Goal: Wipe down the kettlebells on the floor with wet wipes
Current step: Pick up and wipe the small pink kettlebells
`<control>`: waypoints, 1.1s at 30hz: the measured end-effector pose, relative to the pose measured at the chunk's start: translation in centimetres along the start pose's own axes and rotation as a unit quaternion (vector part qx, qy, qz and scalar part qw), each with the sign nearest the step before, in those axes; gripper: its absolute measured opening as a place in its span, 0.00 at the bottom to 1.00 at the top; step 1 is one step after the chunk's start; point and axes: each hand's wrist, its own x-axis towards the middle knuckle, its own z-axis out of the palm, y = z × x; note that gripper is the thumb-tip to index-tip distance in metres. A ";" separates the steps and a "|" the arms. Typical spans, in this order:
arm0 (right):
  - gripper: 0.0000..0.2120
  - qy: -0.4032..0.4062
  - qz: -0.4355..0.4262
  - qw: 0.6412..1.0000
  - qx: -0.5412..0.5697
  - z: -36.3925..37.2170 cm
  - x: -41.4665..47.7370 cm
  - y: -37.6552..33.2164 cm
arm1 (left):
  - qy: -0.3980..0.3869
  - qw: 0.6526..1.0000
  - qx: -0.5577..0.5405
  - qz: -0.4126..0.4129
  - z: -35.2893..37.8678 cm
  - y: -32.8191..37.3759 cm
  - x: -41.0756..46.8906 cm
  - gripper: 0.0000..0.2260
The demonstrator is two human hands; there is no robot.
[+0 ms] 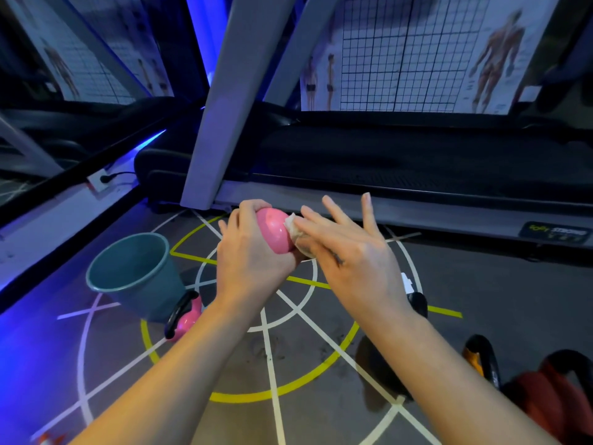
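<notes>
Left hand [247, 261]: grip clamped around the body of a pink kettlebell [272, 228], held up above the floor [288, 364], in front of the treadmill [417, 162].

Right hand [349, 252]: grip apart, fingers straight and spread. Palm and fingers press a crumpled white wipe [293, 231] flat against the right side of the held kettlebell.

On the floor, left: a second pink kettlebell [187, 319] with a black handle, tilted, touching or just beside the base of a teal bucket [150, 297]; which one cannot be told.

On the floor, lower right: an orange kettlebell [481, 358] with a black handle, and a red kettlebell [552, 399] near it, cut off by the frame edge.

The floor carries white and yellow painted lines.
</notes>
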 end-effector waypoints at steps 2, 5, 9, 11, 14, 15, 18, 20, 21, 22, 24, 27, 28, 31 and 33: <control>0.13 0.007 0.013 0.999 0.032 -0.2 0.1 0.4 | 0.003 1.000 0.002 0.009 0.0 0.0 0.0 0.33; 0.14 0.012 0.039 0.997 0.067 -0.7 0.2 0.8 | 0.008 1.000 -0.008 0.010 0.1 0.2 0.0 0.35; 0.12 0.014 0.118 0.990 0.073 -1.9 -0.2 2.5 | 0.014 1.000 -0.014 -0.005 0.2 -0.1 0.0 0.34; 0.12 -0.003 0.180 0.981 0.078 -2.6 -0.4 3.2 | 0.018 0.999 -0.028 -0.018 -0.1 -0.3 0.1 0.33; 0.14 -0.006 0.201 0.974 0.104 -2.5 -0.6 2.9 | 0.026 0.999 -0.032 -0.021 -0.4 -0.3 0.2 0.33; 0.14 0.000 0.176 0.978 0.116 -2.3 -0.6 2.3 | 0.025 0.999 -0.026 -0.012 -0.4 -0.3 0.1 0.33; 0.15 -0.007 0.104 0.983 0.152 -1.1 -0.5 0.7 | 0.002 1.000 -0.010 0.020 -0.2 -0.2 -0.2 0.35; 0.15 -0.013 0.084 0.986 0.145 -0.8 -0.4 0.5 | 0.001 1.000 -0.006 0.029 0.0 -0.1 -0.4 0.35; 0.15 -0.009 0.083 0.987 0.135 -0.8 -0.4 0.8 | 0.007 1.000 -0.005 0.028 0.0 0.0 -0.4 0.35; 0.14 -0.004 0.095 0.987 0.126 -1.1 -0.4 1.3 | 0.015 1.000 -0.004 0.026 -0.1 0.0 -0.4 0.35; 0.12 0.012 0.161 0.980 0.117 -1.8 -0.4 2.4 | 0.029 0.999 -0.006 0.015 -0.4 0.0 -0.2 0.35; 0.12 0.031 0.211 0.964 0.160 -1.8 -0.1 1.9 | 0.041 0.999 -0.015 0.000 -0.9 -0.3 0.0 0.34; 0.12 0.033 0.186 0.964 0.186 -1.5 -0.1 1.1 | 0.039 0.999 -0.015 0.005 -0.9 -0.3 0.0 0.35; 0.13 0.003 0.096 0.977 0.188 -0.5 -0.2 -0.7 | 0.025 0.999 -0.019 0.015 -0.6 0.2 -0.4 0.35; 0.13 0.016 0.101 0.981 0.167 -0.6 -0.1 -0.4 | 0.018 0.999 -0.026 0.004 -0.3 0.5 -0.6 0.34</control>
